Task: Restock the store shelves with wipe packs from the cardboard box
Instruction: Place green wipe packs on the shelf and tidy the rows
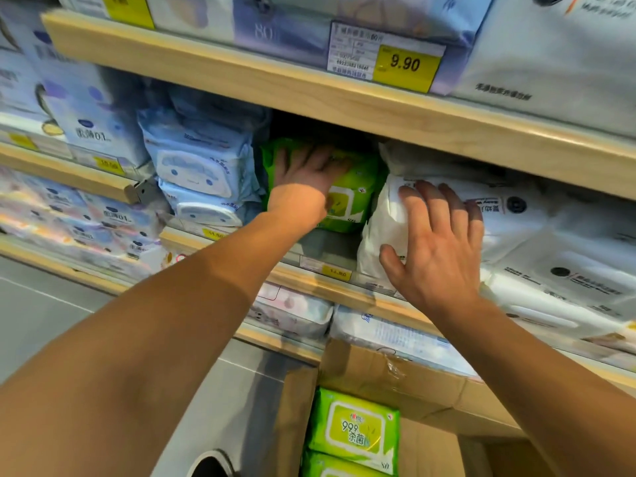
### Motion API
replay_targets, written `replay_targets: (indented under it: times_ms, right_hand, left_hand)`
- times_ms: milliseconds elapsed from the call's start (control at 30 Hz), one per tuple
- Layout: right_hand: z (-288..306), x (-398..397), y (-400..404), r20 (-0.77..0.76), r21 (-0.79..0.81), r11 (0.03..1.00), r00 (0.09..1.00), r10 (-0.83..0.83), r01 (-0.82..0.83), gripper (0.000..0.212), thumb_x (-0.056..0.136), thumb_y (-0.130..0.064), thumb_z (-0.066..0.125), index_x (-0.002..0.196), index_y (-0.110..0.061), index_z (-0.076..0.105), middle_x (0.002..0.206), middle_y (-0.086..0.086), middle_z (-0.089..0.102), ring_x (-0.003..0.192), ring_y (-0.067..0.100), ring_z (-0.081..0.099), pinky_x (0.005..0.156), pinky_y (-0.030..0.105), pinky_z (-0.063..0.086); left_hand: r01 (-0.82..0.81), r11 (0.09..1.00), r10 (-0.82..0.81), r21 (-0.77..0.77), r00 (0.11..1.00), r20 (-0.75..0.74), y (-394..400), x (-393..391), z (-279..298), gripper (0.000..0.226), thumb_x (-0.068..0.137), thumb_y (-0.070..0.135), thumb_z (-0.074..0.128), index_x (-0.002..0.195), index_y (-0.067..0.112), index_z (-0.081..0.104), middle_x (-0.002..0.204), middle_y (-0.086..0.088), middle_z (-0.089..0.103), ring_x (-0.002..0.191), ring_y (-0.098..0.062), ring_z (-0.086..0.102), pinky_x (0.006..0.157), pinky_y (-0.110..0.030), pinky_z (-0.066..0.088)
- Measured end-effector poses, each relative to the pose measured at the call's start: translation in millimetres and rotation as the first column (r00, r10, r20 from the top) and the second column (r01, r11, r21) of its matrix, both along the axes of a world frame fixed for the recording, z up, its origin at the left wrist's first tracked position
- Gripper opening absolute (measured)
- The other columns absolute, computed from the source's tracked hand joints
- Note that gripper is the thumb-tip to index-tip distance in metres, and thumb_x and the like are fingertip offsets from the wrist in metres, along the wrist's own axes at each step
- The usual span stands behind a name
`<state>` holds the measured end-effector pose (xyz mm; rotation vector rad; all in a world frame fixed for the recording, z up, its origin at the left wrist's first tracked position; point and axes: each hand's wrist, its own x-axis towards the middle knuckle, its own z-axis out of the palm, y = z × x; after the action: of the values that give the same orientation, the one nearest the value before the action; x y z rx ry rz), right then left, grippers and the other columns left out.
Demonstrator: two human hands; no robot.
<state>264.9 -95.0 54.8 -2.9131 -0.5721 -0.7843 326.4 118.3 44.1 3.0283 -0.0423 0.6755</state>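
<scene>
Green pack [347,197] under flat left hand [306,173]

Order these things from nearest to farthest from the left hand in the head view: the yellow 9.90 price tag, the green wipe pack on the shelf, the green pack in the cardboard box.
1. Green wipe pack on the shelf: directly under the left hand, touching it.
2. Yellow 9.90 price tag: on the shelf edge above, to the right.
3. Green pack in the cardboard box: far below, near the bottom edge.

Bright overhead light, wide-angle edge bend, blur at left packs [86,208]
</scene>
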Motion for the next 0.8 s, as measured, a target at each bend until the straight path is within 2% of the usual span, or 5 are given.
replay_targets:
  times_ms: [100,233,300,633,800]
  right_hand:
    - [-0.1,-0.5,2.0,-0.002,0.011,1.0,1.0,-0.008,0.008,0.071,0.078,-0.044,0.065,0.14,-0.019,0.039,0.145,0.008,0.04,0.138,0.033,0.029,0.114,0.052,0.015]
    - [0.0,-0.1,3.3,0.0,0.004,1.0,1.0,-0.013,0.013,0.072,0.078,-0.043,0.064,0.141,-0.019,0.038,0.146,0.008,0.04,0.138,0.033,0.028,0.114,0.053,0.016]
    - [-0.8,0.8,3.4,0.011,0.006,1.0,1.0,-0.015,0.015,0.071,0.078,-0.042,0.063,0.141,-0.019,0.038,0.145,0.008,0.04,0.138,0.032,0.028,0.113,0.053,0.016]
    - [-4.5,3.4,6.3,0.071,0.043,0.999,0.997,-0.03,0.027,0.068,0.076,-0.043,0.056,0.138,-0.018,0.043,0.14,0.009,0.045,0.132,0.033,0.032,0.11,0.051,0.018]
    - [-6.5,7.4,8.4,0.076,0.061,0.998,0.996,-0.036,0.032,0.067,0.076,-0.043,0.057,0.137,-0.018,0.043,0.14,0.009,0.045,0.133,0.033,0.032,0.11,0.051,0.017]
  left_hand:
    - [-0.031,0.998,0.021,0.048,0.981,0.191,0.2,-5.0,-20.9,0.08,0.055,0.012,0.079,0.129,0.028,0.053,0.134,-0.012,0.05,0.123,-0.041,0.044,0.106,-0.06,0.026]
    - [-0.035,0.979,0.028,0.202,0.999,0.04,7.3,-11.3,-34.2,0.116,0.054,0.028,0.085,0.148,0.032,0.018,0.153,-0.013,0.025,0.142,-0.039,0.017,0.112,-0.061,0.009]
    - [-0.043,0.974,0.034,0.223,0.999,0.042,6.9,-10.9,-37.6,0.123,0.048,0.031,0.088,0.147,0.03,0.015,0.153,-0.015,0.026,0.142,-0.04,0.017,0.111,-0.062,0.009]
    - [-0.034,0.974,-0.004,0.225,0.985,0.17,10.5,18.5,-35.3,0.103,0.046,0.015,0.079,0.137,0.031,0.034,0.132,-0.017,0.043,0.124,-0.046,0.045,0.101,-0.068,0.028]
    - [-0.026,0.985,0.034,0.171,0.998,-0.045,15.6,24.2,10.3,0.106,0.059,0.03,0.081,0.145,0.04,0.018,0.147,-0.006,0.031,0.134,-0.036,0.026,0.109,-0.063,0.015]
